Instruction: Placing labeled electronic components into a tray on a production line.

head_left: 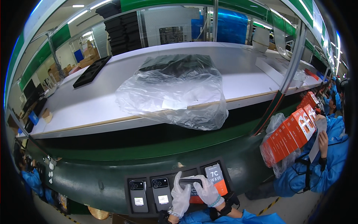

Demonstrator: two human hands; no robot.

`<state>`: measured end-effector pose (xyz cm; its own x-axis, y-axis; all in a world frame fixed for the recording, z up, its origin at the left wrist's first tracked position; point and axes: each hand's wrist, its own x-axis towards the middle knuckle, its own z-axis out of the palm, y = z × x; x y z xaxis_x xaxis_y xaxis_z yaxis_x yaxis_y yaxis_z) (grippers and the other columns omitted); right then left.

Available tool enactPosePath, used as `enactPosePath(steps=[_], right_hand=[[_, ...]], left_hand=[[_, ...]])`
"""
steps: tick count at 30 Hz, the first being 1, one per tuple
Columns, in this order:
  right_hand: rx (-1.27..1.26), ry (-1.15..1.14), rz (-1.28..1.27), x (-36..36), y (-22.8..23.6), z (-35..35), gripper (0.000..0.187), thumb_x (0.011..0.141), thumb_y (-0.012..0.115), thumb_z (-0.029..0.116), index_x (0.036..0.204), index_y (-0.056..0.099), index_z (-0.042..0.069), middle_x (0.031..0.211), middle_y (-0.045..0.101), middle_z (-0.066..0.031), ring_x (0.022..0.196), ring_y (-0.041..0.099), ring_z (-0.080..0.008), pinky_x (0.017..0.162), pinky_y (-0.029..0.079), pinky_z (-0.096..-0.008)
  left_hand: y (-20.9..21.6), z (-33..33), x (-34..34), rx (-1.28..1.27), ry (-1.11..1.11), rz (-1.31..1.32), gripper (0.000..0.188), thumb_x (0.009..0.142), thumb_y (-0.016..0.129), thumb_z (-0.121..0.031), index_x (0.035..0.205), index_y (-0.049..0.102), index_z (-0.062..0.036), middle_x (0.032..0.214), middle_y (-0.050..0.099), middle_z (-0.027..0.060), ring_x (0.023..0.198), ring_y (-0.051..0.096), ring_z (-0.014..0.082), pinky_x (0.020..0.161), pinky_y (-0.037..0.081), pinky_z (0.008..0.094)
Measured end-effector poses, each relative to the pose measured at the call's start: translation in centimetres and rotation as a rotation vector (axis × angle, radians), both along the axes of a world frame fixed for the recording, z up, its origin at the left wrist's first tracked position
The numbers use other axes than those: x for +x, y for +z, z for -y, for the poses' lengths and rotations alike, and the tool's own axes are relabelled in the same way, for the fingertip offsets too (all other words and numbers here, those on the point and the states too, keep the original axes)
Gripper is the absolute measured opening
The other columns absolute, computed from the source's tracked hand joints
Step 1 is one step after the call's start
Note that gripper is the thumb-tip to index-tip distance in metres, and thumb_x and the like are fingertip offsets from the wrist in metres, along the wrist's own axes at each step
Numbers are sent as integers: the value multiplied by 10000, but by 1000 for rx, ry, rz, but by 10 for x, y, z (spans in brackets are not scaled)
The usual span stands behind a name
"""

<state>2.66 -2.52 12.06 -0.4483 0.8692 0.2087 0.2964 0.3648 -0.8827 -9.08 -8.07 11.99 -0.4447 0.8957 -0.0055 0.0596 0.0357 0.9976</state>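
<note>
My left hand [180, 198] and my right hand [207, 192], both in white gloves, hold a dark smartphone [190, 181] between them, tilted so mostly its edge shows. Beneath them is a black tray [226, 176] with phones in its slots. Two grey phones lie back up on the left: an outer phone [138, 196] and an inner phone [161, 192], each with a camera block and white label. At the right end lies a phone [215, 177] with a printed grey-and-orange front. Another orange-fronted piece [196, 199] is partly hidden under my hands.
The tray rests on a dark green belt [100, 175]. Beyond it, a white bench [100, 100] carries a clear plastic bag [179, 97] and a black tray [91, 72]. To the right, orange boxes [287, 138] stand beside a person in blue [317, 168] holding a white sheet. Another blue-clad person [33, 183] is far left.
</note>
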Motion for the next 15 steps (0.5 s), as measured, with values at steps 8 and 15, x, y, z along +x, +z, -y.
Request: enactPosePath(steps=[8, 15], right_hand=[[-303, 314, -82, 38, 9, -20, 316, 959, 580, 254, 1127, 611, -12, 977, 657, -171, 896, 643, -285, 787, 486, -346], [-90, 72, 27, 21, 15, -1, 228, 907, 653, 197, 999, 651, -12, 852, 664, -179, 741, 647, -336, 666, 506, -367]], left_hand=[[29, 11, -44, -132, -405, -374, 280, 913, 620, -214, 1133, 674, -50, 964, 708, 171, 853, 692, 285, 773, 533, 335], [12, 12, -24, 4, -112, -572, 169, 853, 662, -143, 1002, 698, -75, 839, 702, 145, 738, 677, 344, 663, 541, 410]])
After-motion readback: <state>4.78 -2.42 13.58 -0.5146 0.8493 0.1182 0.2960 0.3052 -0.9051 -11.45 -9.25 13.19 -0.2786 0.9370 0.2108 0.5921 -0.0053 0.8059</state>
